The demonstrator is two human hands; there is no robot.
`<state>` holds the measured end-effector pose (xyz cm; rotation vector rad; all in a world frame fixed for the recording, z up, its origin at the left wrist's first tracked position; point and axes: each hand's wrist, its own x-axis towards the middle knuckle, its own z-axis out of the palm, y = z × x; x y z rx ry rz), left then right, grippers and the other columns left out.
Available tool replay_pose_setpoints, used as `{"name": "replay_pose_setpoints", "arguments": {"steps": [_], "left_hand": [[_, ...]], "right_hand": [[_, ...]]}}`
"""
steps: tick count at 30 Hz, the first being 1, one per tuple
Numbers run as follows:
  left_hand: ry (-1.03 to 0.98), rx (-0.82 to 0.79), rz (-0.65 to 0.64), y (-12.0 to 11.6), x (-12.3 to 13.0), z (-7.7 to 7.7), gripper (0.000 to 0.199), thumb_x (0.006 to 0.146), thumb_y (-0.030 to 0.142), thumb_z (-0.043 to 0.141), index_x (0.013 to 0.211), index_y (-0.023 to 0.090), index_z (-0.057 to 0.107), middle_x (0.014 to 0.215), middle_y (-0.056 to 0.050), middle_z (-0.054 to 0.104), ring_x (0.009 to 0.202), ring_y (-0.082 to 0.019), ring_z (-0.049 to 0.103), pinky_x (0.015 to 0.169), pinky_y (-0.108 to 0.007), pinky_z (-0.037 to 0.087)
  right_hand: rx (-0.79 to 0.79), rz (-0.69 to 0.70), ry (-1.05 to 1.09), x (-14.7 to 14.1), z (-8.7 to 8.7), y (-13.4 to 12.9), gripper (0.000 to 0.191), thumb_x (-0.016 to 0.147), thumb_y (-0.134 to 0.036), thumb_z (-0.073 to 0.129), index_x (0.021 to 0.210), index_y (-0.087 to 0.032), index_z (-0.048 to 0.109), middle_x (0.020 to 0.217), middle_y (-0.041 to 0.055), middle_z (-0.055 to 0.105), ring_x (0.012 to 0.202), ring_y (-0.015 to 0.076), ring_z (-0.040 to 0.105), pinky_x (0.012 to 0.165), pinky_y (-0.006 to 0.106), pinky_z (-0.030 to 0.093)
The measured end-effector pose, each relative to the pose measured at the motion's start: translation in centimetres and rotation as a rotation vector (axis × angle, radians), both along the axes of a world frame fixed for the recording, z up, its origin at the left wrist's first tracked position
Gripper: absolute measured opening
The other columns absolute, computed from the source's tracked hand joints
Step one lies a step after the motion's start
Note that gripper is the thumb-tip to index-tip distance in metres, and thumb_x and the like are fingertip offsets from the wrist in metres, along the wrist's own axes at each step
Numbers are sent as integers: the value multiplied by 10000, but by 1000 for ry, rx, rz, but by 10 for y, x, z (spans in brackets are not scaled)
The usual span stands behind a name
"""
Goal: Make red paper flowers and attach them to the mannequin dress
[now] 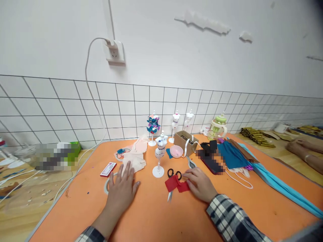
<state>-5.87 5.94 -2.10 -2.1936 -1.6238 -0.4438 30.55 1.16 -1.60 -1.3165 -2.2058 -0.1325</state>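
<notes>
My left hand (122, 188) lies flat with spread fingers, its fingertips on pale pink fabric (135, 160) and near a roll of white tape (106, 185). My right hand (199, 183) rests at the right edge of a piece of red cloth (172, 183), fingers together; whether they pinch the cloth is too small to tell. Beneath the red cloth are black-handled scissors (170, 196), with the blades pointing toward me. A small white dress form (160, 148) with bands around its torso stands upright between and beyond my hands.
Behind stand a form in blue-purple ruffles (153, 125), two white forms, a pink bowl (176, 151) and a cardboard box (185, 143). Right are a dark phone (212, 164), blue fabric (232, 154) and a green-lidded bottle (217, 127). A red-white box (108, 169) lies left. Another person's hands show far right.
</notes>
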Motion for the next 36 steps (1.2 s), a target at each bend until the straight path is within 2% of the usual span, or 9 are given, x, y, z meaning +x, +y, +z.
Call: {"name": "replay_pose_setpoints", "arguments": {"steps": [3,6,11,17,21,24,29,33,36], "left_hand": [[39,6,28,-3,3,4,411,929,310,485,1287,173,634,1487,-146,504,1287,-390,469,1035,-611,291],[37,-55,5,-5,3,17,347,955,296,441,1183,229,693,1289,-128,652,1101,-329,578,893,-508,380],[20,-132,-26,-1,-9,29,341,971,261,418,1023,281,754,1100,-67,724,999,-284,596,806,-467,363],[16,-147,-27,8,-15,19,389,979,254,377,1181,214,708,1255,-93,686,1051,-309,572,812,-462,399],[-145,54,221,13,-15,22,557,974,278,338,1486,68,400,1535,-187,414,1084,-369,532,825,-506,440],[-254,23,304,18,-22,23,620,966,330,348,1517,48,322,1574,-196,332,1110,-411,516,840,-548,459],[-464,8,264,25,-27,16,684,949,343,399,1551,72,222,1571,-234,283,1256,-448,436,959,-614,420],[-571,116,178,25,-23,15,752,942,349,429,1571,83,117,1571,-265,224,1378,-452,322,1044,-623,353],[-524,153,87,21,-24,16,720,950,335,413,1573,116,126,1559,-250,261,1381,-418,341,1060,-586,337]], "right_hand": [[-202,85,-84,-8,4,-15,483,939,-366,541,1417,-296,529,1434,110,535,1271,294,509,1030,490,443],[-383,85,-154,-13,12,-25,565,910,-519,567,1436,-323,511,1505,112,470,1339,346,465,1071,552,407],[-500,5,-131,-17,16,-41,491,984,-394,443,1421,-192,540,1472,94,518,1359,295,473,1149,483,368],[-407,19,-15,-25,20,-40,502,1004,-320,393,1479,-165,445,1516,86,463,1394,233,429,1167,431,348],[-391,41,-128,-39,5,-29,493,977,-230,445,1470,-205,451,1516,87,466,1346,272,461,1095,469,397],[-337,38,-186,-44,-8,-24,443,970,-125,422,1384,-225,543,1337,88,625,1159,248,567,980,416,451],[-236,40,-182,-54,2,-20,220,970,-186,499,1018,-243,707,921,42,695,876,206,578,770,324,440],[-100,63,-129,-102,23,-2,180,965,-237,522,1003,-270,695,1022,44,648,931,207,542,774,315,419],[-113,4,-180,-152,34,25,209,992,-240,454,1025,-241,660,956,56,622,898,209,547,734,316,430]]}}
